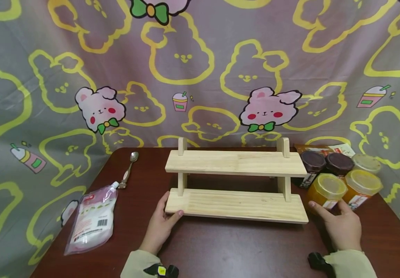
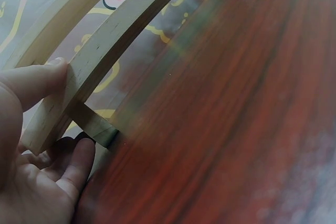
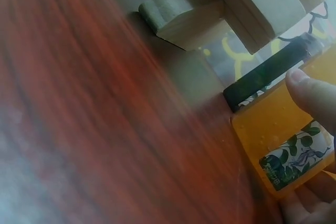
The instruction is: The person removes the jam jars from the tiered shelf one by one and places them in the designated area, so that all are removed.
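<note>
A two-tier wooden shelf (image 1: 234, 202) stands in the middle of the table. My left hand (image 1: 160, 224) pinches the left end of its lower board, thumb on the front edge; the left wrist view shows the fingers (image 2: 79, 161) under the board. To the right of the shelf, my right hand (image 1: 344, 227) grips a jar of orange-yellow contents (image 1: 326, 187) with a pale yellow lid. Up close, thumb and fingers lie on opposite sides of that labelled jar (image 3: 262, 135), whose base is on or near the table.
Beside the held jar are another yellow jar (image 1: 362, 183), two dark-lidded jars (image 1: 312, 160) and a pale-lidded one (image 1: 366, 163). Behind them lies a brown packet (image 1: 312, 148). A spouted pouch (image 1: 94, 220) and a spoon (image 1: 128, 171) lie at the left. A patterned curtain (image 1: 200, 92) hangs behind.
</note>
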The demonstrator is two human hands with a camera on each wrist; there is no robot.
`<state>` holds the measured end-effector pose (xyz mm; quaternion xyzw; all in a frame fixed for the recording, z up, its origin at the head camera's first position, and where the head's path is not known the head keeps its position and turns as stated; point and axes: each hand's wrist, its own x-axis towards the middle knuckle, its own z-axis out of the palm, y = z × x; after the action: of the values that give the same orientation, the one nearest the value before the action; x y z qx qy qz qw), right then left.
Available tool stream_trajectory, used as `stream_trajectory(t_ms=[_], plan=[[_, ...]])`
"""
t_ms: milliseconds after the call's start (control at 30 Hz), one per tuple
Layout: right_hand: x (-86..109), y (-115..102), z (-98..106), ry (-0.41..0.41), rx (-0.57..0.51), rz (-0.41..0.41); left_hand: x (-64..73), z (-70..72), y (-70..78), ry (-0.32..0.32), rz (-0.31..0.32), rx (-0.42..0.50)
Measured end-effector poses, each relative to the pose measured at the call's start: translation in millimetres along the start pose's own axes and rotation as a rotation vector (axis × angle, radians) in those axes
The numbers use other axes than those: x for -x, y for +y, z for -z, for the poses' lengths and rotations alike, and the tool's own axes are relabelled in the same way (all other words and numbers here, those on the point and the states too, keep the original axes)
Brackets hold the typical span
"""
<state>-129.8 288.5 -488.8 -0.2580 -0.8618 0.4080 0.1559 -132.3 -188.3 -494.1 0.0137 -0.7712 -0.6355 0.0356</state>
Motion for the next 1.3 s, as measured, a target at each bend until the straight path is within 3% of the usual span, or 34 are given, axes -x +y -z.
stream_trajectory(t_ms=[1300], plan=[[-4.4,-4.2,-0.2,0.029,-0.073,-0.103,0.5,0.2,2.5,-0.001,-0.001,-0.002]])
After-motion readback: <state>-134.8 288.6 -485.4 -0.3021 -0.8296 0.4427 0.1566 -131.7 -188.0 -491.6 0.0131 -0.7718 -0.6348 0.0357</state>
